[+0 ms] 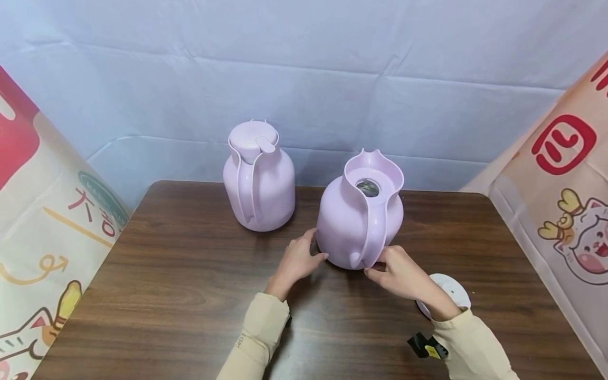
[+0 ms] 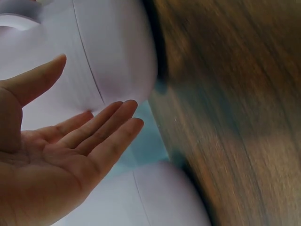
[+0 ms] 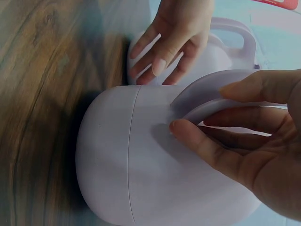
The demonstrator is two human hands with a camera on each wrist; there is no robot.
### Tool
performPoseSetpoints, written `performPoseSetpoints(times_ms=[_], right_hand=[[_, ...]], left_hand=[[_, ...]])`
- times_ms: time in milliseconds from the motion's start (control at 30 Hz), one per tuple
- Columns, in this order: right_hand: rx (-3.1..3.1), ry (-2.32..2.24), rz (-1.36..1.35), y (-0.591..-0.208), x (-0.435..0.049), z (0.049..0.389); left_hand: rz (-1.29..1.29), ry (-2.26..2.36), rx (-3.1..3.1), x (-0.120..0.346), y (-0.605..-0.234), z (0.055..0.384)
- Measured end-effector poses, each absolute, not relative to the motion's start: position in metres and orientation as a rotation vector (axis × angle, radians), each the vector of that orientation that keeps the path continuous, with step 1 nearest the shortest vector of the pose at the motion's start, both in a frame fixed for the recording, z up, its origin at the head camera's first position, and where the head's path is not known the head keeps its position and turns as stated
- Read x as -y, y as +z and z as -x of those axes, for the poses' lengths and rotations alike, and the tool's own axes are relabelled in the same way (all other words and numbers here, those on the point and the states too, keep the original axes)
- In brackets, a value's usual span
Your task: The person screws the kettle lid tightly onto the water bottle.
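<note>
An open-topped lilac thermos jug (image 1: 349, 221) stands on the table, its round mouth showing a shiny dark inside. My right hand (image 1: 401, 272) holds the lower part of its handle, with fingers on both sides of the handle in the right wrist view. At the jug's lower left side is my left hand (image 1: 296, 258). The left fingers are extended with the thumb apart in the left wrist view; whether they touch the jug is unclear. A second lilac thermos jug (image 1: 266, 184), with its lid on, stands further left.
A white round disc-like part (image 1: 451, 290) lies on the wooden table (image 1: 180, 274), partly hidden by my right forearm. A pale cloth (image 1: 304, 68) hangs behind the table. Printed cloths hang at the left and right.
</note>
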State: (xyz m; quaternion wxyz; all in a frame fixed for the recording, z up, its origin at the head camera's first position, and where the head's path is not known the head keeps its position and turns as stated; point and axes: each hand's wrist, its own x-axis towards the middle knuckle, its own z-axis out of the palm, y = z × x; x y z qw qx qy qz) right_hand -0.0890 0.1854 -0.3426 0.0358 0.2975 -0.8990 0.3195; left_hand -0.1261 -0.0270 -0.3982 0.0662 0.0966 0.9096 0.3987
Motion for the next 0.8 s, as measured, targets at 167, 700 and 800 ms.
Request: performPoseSetpoints(times_ms=[167,700,800], right_hand=[[2.749,0.994,-0.966,-0.343,-0.179,0.088],[2.742,1.048,-1.051,-0.345,-0.162,0.09],[2.741,1.05,-1.053,-0.346,-0.159,0.09]], left_hand=[[-0.256,1.244,-2.762,0.031,-0.397,0.127],[-0.162,1.297,-2.744,0.049,-0.394,0.126],[-0.158,1.301,-2.74,0.051,-0.394,0.126]])
